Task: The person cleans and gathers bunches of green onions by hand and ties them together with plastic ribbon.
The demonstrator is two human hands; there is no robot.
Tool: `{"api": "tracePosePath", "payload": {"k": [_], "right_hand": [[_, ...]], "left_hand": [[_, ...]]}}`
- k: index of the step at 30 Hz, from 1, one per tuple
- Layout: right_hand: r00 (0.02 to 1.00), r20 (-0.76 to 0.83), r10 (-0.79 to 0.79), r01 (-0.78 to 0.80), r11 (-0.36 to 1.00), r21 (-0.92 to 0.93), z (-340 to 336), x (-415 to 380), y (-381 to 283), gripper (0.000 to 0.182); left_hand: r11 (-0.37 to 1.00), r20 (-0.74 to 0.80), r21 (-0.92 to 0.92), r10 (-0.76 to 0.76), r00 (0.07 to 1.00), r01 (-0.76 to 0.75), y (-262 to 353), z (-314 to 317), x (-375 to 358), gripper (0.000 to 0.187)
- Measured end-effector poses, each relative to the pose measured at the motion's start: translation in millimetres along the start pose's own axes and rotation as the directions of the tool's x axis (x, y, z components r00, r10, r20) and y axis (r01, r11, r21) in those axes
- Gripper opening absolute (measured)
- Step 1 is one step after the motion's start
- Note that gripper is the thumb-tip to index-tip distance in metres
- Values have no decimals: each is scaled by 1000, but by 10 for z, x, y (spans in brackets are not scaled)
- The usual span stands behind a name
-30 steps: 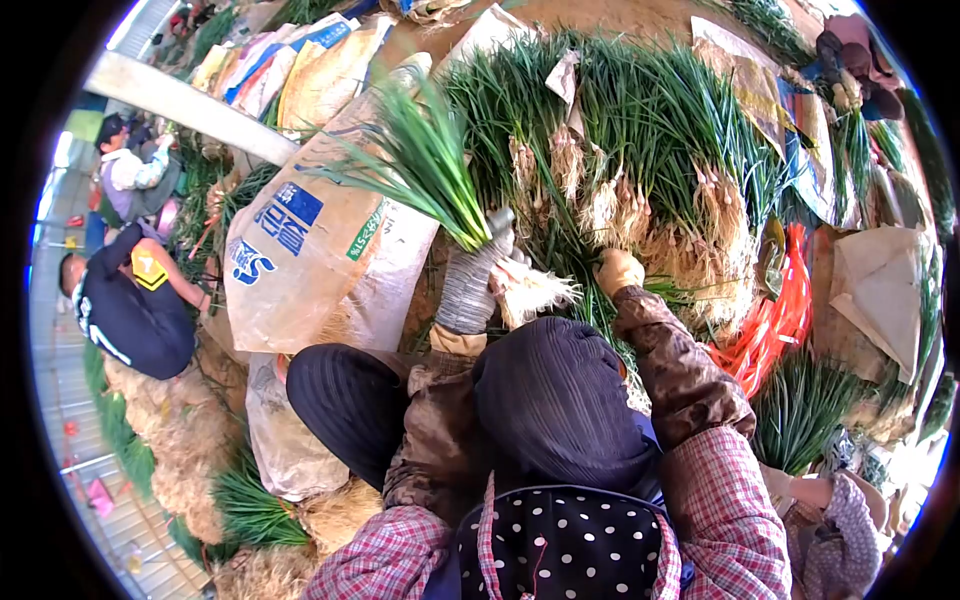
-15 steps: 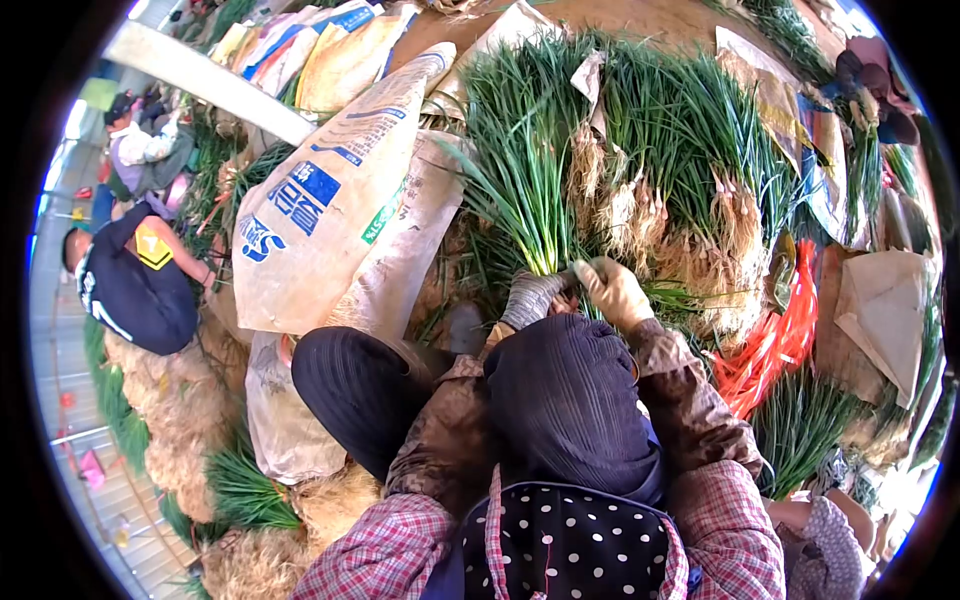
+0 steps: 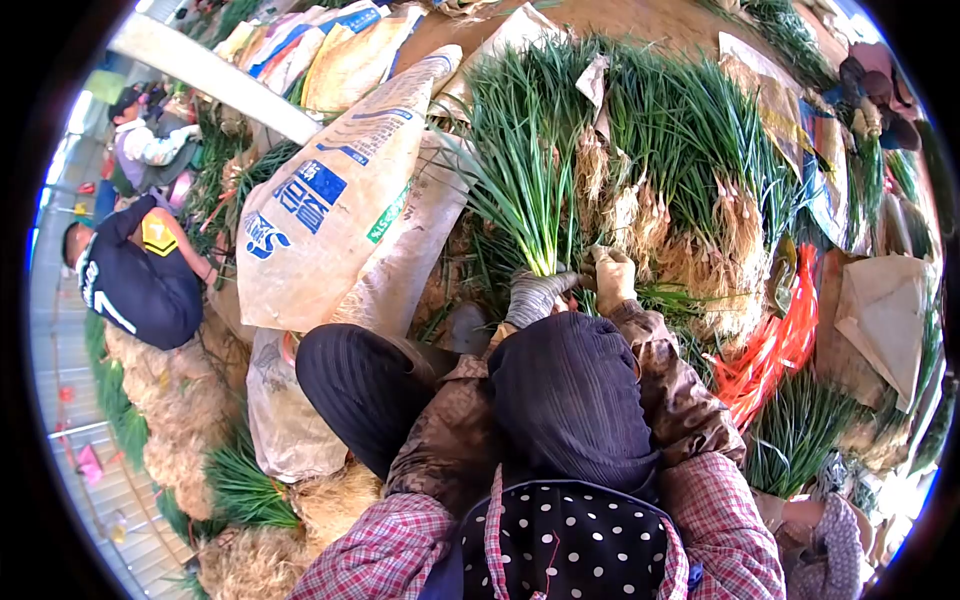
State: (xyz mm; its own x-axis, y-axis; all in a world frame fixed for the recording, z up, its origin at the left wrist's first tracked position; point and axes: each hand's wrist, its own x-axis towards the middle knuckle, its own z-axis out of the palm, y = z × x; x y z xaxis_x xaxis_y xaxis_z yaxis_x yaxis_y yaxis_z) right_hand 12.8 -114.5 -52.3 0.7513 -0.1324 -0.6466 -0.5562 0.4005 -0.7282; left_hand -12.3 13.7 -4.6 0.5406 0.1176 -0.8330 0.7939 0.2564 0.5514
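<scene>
My left hand (image 3: pixel 536 297), in a grey glove, is closed around the base of a bunch of scallions (image 3: pixel 540 215). The long green leaves fan away from me and the pale stems meet at my fist. Close to its right side, my right hand (image 3: pixel 612 275) in a yellowish glove has its fingers curled inward. What those fingers hold, if anything, is hidden. Just beyond lie tied scallion bundles (image 3: pixel 690 120), their pale roots (image 3: pixel 715 270) turned toward me. My knee (image 3: pixel 565 400) hides the lower ends of the held bunch.
A large printed sack (image 3: pixel 330 200) lies at my left. Red plastic strips (image 3: pixel 775 345) are heaped at my right, near another green bundle (image 3: pixel 805 430). A person in a dark shirt (image 3: pixel 140 275) crouches at far left; others sit at the edges.
My right hand has turned and its fingers have curled in, moving slightly up beside the left. The left hand still holds the scallions in nearly the same place.
</scene>
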Motion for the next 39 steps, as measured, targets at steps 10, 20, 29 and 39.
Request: {"api": "tracePosePath", "payload": {"k": [10,20,29,39], "right_hand": [[918,317,-237,363,824,-435,-99,135,104,19],[917,320,-238,343,879,-330,-128,133,146,21],[877,461,-136,397,-335,-854,-457,152,32,18],[280,682,-676,721,-321,-614,322,291,-748,9]], "left_hand": [[926,42,377,0,999,-16,-97,-102,387,38],[915,56,398,50,997,-68,-28,-57,292,28],[404,17,908,235,972,-113,21,-29,177,36],[376,23,878,583,812,-295,-80,-95,123,27]]}}
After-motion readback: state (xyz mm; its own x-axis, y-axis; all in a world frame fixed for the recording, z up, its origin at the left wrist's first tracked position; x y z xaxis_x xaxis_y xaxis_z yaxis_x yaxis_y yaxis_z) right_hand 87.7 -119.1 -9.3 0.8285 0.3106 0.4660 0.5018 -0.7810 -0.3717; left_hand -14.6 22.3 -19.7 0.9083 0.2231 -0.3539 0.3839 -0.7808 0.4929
